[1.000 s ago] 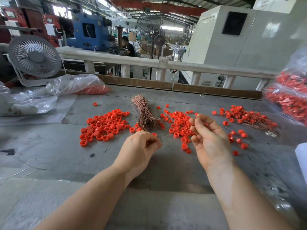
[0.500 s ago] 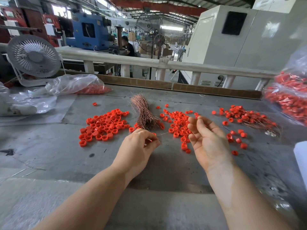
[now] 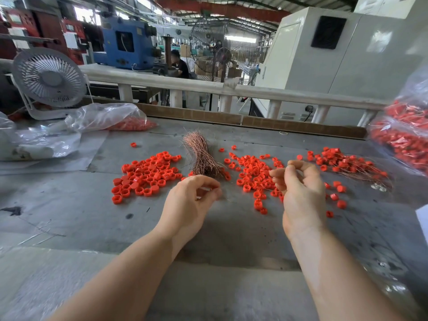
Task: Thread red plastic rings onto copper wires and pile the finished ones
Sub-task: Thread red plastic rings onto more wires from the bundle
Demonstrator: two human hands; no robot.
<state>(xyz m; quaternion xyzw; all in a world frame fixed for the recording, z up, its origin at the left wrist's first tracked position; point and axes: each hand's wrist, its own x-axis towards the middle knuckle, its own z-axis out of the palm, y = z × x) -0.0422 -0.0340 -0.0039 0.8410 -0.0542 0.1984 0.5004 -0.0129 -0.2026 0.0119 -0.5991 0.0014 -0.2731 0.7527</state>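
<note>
My left hand [image 3: 192, 201] hovers low over the grey table [image 3: 69, 218], thumb and fingers pinching a thin copper wire whose tip [image 3: 230, 200] pokes out to the right. My right hand [image 3: 301, 195] is raised over the middle heap of red rings [image 3: 253, 172], fingers curled, thumb and forefinger meeting; what they pinch is too small to see. A bundle of bare copper wires [image 3: 203, 157] lies beyond my left hand. Another heap of red rings [image 3: 148, 174] lies to the left. Threaded wires with rings form a pile [image 3: 347, 163] at the right.
A small white fan [image 3: 48, 77] and crumpled clear plastic bags [image 3: 104, 117] occupy the back left. Clear bags of red parts [image 3: 407, 137] stand at the right edge. A wooden strip [image 3: 254, 120] borders the table's far side, with a white rail and machines beyond.
My right hand has drawn away to the right and curled its fingers; the gap between my hands has widened. My left hand stays in place, its wire tip now free.
</note>
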